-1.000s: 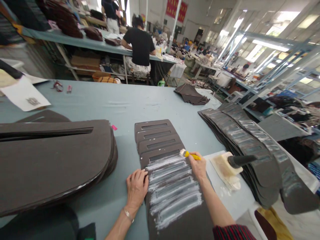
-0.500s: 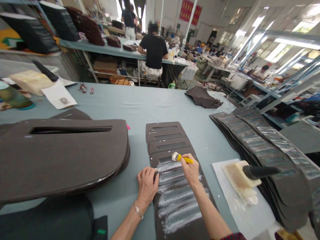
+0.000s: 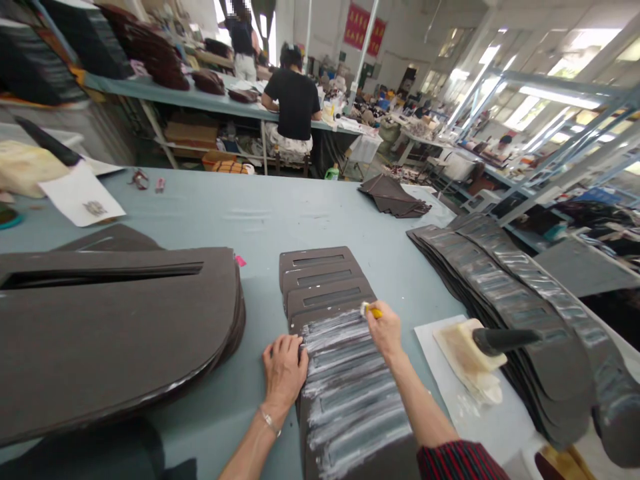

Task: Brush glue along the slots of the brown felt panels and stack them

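Note:
My right hand (image 3: 385, 332) is closed round a small brush (image 3: 375, 311) with a yellow handle. Its white-coated bristles touch the right edge of a dark panel just below three uncoated ones. My left hand (image 3: 285, 368) lies with fingers spread along the left edge of the overlapping panels, its thumb against them. These dark panels (image 3: 325, 281), each with a rectangular slot, form a stepped row. White streaks of wet coating (image 3: 350, 373) cross the nearer ones, while the three farthest show bare slots.
A thick pile of large dark panels (image 3: 125, 333) lies left. Right, a block with a black handle (image 3: 490, 343) rests on white paper (image 3: 463, 393), beside coated panels (image 3: 510, 293). Dark pieces (image 3: 395, 195) lie at the far edge. A person (image 3: 293, 100) sits at another table.
The brush has moved right across the panel, from its slot to its right edge, leaving a white streak over the slot area. My left hand keeps its place at the panels' edge.

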A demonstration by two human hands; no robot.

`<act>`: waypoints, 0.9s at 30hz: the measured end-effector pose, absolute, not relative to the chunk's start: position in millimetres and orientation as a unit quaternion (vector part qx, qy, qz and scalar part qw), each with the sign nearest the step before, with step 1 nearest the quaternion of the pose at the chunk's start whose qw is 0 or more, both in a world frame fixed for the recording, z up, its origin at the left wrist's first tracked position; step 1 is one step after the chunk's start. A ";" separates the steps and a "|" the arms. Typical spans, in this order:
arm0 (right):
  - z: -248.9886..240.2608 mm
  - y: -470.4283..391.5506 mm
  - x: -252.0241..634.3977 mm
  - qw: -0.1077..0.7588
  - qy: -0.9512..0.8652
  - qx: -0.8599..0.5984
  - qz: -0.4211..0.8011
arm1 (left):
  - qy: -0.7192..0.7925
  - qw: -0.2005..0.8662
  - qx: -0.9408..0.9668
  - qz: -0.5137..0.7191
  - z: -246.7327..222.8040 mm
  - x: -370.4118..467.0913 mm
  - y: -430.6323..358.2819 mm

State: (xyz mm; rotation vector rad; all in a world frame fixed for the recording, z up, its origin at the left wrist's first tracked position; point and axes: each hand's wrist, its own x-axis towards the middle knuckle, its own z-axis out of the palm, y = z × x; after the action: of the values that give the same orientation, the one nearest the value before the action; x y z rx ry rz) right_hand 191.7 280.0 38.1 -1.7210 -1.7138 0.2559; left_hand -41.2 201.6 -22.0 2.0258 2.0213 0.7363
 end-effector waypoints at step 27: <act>35.8 275.1 204.0 0.374 -0.573 -0.724 0.082 | 0.693 0.095 0.658 0.277 -27.3 -40.7 200.8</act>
State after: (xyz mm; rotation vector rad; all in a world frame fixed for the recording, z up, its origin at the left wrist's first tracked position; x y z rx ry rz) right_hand 204.0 275.1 35.8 -1.8550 -1.4675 0.2091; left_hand -40.7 200.8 -27.3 1.9521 2.0548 0.8223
